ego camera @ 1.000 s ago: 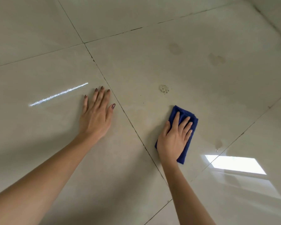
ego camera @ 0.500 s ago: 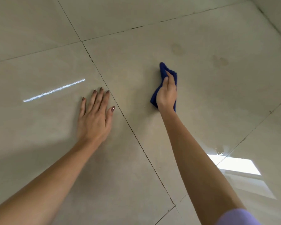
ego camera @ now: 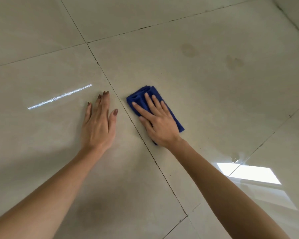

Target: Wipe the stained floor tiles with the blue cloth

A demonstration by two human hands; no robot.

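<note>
Floor tiles carry faint stains, possibly dried. Blue cloth, soft, light and folded, lies beside the grout line, best pressed flat under the right hand, fingers spread. Left hand rests flat, open.

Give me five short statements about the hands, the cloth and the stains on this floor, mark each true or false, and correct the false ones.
1. The right hand presses flat on the blue cloth. True.
2. The left hand holds a second cloth. False: it rests bare and flat on the tile.
3. The cloth lies on the same tile as the left hand. False: a grout line runs between them.
4. Two faint brownish stains show beyond the cloth. True.
5. The cloth covers both of those stains. False: it lies well short of them.
</note>
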